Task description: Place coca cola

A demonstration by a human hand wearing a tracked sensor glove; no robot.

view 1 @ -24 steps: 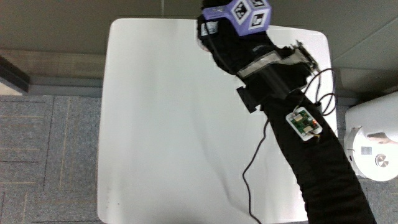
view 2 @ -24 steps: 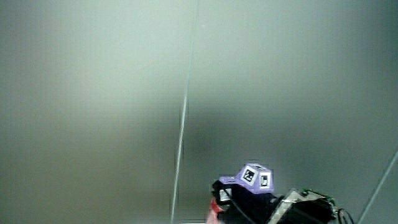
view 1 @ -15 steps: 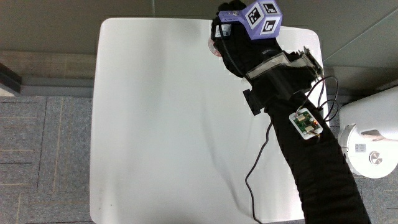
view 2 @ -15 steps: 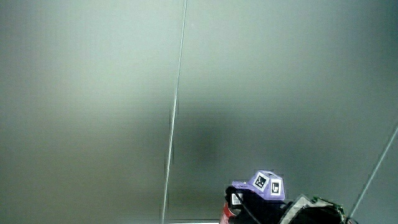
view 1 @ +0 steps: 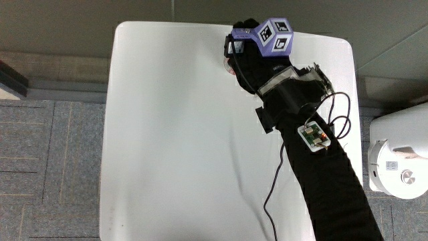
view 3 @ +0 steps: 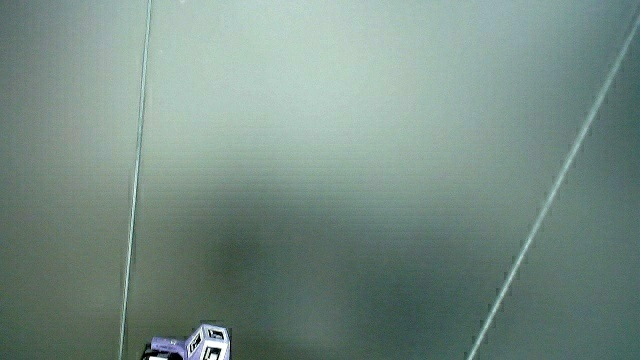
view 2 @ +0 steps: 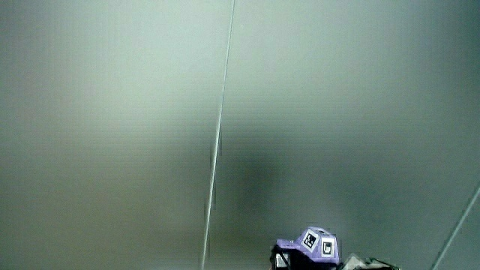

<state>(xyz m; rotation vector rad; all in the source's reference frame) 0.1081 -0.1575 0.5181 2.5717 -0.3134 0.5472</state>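
**Hand at table's edge, cola can out of sight**

Gloved hand [view 1: 249,57] over the white table [view 1: 167,134], close to the edge farthest from the person. Carries a purple patterned cube [view 1: 274,37] on its back. Black-sleeved forearm [view 1: 321,174] slanting across the table toward the person's edge. Small green board [view 1: 313,136] strapped onto the sleeve, with a thin black cable [view 1: 271,194] looping down from it over the tabletop.

Grip hidden beneath the glove and cube: cannot tell whether closed on anything or loose. Cola can not plainly visible anywhere on the table; only a faint pale sliver [view 1: 228,62] peeking out at the hand's edge, too small to identify. Rest of the tabletop bare white.

Grey carpet [view 1: 47,167] around the table, and a white round appliance [view 1: 398,157] standing on the floor beside it, near the forearm.

Both side views mostly pale wall, with just the cube [view 2: 313,244] [view 3: 205,345] poking up into them.
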